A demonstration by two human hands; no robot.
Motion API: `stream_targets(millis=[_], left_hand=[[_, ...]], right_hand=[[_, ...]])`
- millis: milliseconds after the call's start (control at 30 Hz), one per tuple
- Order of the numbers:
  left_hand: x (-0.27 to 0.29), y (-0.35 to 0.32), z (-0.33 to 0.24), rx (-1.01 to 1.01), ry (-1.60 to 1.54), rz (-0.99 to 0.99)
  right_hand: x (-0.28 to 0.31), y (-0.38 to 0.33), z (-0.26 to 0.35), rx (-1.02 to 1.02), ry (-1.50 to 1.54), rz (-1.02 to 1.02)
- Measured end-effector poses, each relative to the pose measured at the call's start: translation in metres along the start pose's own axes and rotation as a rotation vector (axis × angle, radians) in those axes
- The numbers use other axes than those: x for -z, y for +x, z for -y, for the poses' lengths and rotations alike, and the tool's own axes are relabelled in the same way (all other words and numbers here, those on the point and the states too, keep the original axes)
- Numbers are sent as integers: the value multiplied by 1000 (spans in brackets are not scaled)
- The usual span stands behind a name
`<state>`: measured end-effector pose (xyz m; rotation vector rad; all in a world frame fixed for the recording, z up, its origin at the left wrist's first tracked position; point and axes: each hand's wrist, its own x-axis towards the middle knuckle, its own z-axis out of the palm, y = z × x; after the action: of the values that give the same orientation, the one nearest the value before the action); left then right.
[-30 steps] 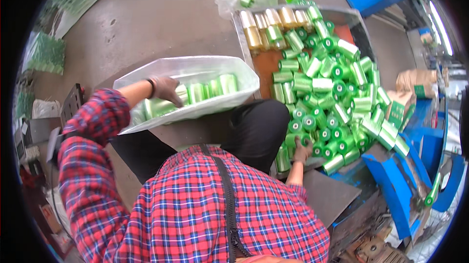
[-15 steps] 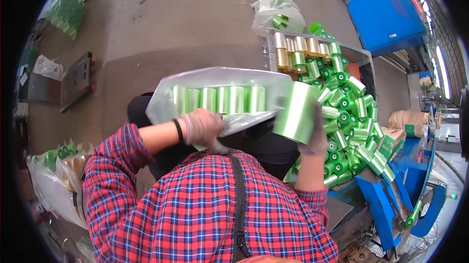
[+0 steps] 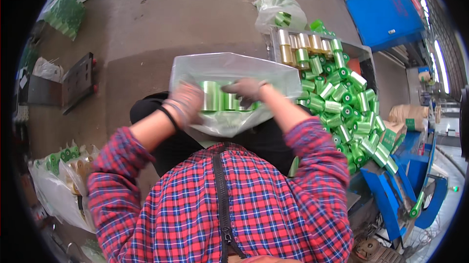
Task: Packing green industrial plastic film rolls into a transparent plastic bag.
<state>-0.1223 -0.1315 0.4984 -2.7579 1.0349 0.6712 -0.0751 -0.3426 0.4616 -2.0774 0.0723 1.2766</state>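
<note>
— What were the hands doing at that moment?

— Both were at the clear plastic bag point(image 3: 234, 75), held open in front of the person's chest. The left hand point(image 3: 185, 104), gloved, was clamped on the bag's near left edge. The right hand point(image 3: 246, 89), also gloved, was reaching down into the bag's mouth, its fingers curled onto the row of green rolls point(image 3: 222, 100) lying side by side inside. Whether those fingers were closed on a roll or only pressing on it, I could not tell.

— Had anything changed?

— Yes. Half a second before, the right hand had been holding one large green roll up just to the right of the bag, outside it. Now that roll was no longer out in the open and the hand was inside the bag, so the roll seemed to have joined the row. A second before, the same hand had been down at the heap on the right.

— What does that suggest about the work?

— I judged that one more roll had been packed, and the row in the bag was filling from left to right.

— Where did the rolls come from?

— A heap of loose green rolls point(image 3: 347, 111) lay in a metal tray point(image 3: 271, 43) on the right, with a few gold rolls point(image 3: 295, 43) at its far end. Filled bags of rolls point(image 3: 61, 165) stood on the floor at the near left, and a blue bin point(image 3: 386, 13) stood far right.
</note>
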Motion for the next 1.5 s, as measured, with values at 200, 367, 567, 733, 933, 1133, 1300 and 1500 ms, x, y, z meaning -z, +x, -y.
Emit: stream_targets(millis=[200,367,567,733,933,1133,1300,1500], left_hand=[[32,-36,29,100,327,-33],[57,-10,19,-20,-92,7],[-2,53,22,2,-126,285],[-43,98,-26,210,119,356],[-50,86,-16,269,36,283],[-23,68,-20,-3,-605,115],[0,13,-69,-214,-372,125],[-16,4,-91,-386,-375,28]], right_hand=[[105,-68,-70,219,-521,-663],[133,-125,-226,-274,-249,-874],[32,-55,-403,-916,-474,-432],[7,-49,-437,-934,-413,-669],[-34,-97,-494,-683,148,-1399],[-24,-195,-412,313,1075,-1280],[16,-193,-220,951,1536,-911],[-14,-67,-41,634,672,-470]])
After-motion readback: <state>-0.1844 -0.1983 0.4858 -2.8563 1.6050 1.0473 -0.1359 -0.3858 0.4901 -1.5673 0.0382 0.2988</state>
